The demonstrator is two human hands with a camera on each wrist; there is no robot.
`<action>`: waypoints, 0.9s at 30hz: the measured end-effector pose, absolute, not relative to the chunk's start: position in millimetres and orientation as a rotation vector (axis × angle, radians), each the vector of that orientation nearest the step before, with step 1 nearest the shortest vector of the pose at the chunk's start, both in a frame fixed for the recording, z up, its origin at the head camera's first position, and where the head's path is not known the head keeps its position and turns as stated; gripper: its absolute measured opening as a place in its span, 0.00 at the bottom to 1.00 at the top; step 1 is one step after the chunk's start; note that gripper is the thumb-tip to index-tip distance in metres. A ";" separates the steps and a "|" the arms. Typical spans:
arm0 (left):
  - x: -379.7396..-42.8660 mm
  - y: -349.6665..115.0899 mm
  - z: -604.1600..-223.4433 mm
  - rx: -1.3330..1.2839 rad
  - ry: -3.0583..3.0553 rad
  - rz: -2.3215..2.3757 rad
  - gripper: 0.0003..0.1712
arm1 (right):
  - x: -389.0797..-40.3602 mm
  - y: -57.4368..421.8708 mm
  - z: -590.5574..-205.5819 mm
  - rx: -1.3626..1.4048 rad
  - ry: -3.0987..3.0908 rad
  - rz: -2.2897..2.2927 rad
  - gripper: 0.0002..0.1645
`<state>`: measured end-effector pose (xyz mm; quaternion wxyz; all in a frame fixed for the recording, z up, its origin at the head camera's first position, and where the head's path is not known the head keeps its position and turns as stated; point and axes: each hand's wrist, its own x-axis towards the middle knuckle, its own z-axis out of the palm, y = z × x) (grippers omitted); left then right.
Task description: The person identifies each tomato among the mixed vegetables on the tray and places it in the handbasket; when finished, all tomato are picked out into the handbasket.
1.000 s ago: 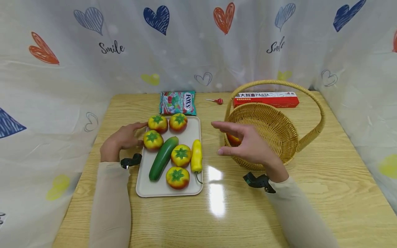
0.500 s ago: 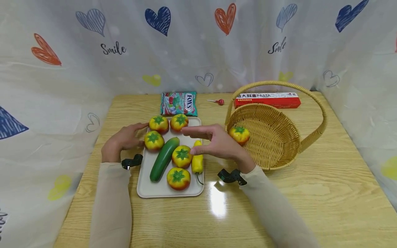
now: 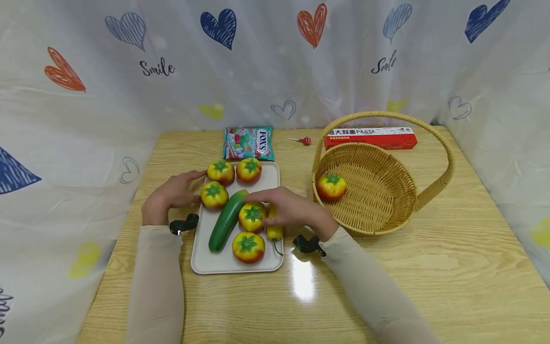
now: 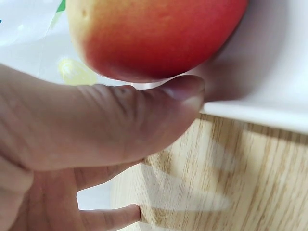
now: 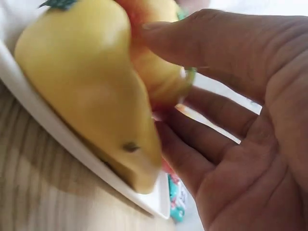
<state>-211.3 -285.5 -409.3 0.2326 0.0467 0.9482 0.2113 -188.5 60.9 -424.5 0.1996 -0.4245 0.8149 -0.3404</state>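
My right hand (image 3: 294, 209) reaches over the white tray (image 3: 203, 260) and holds a yellow-red toy tomato (image 3: 251, 218), thumb on its near side and fingers round the far side. In the right wrist view a yellow chili pepper (image 5: 91, 82) lies right beside this tomato (image 5: 154, 72). My left hand (image 3: 174, 193) rests at the tray's left edge, its fingers loosely bent. Its thumb tip meets the rim below another tomato (image 4: 159, 38). A green cucumber (image 3: 226, 223) and several more tomatoes lie on the tray.
Right of the tray stands a wicker basket (image 3: 406, 210) with a tall arched handle; one tomato (image 3: 331, 187) sits inside. Behind are a candy bag (image 3: 248, 144), a lollipop (image 3: 305, 141) and a red pasta box (image 3: 386, 139). A printed curtain (image 3: 258, 62) borders the table.
My right hand has moved left from the basket's near side to the tray and closed round a tomato. The tomato in the basket is now uncovered. My left hand has stayed at the tray edge.
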 end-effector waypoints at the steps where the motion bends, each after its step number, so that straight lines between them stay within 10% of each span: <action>1: -211.1 -285.6 -409.1 0.126 2.605 0.580 0.48 | -188.7 60.3 -425.9 -1.193 2.270 -0.955 0.38; 14: -210.9 -286.1 -408.1 0.124 2.599 0.591 0.49 | -179.1 72.8 -413.4 -1.184 2.454 -1.196 0.36; 27: -213.2 -287.6 -410.9 0.128 2.597 0.590 0.49 | -132.3 197.7 -385.4 -0.854 2.652 -1.411 0.36</action>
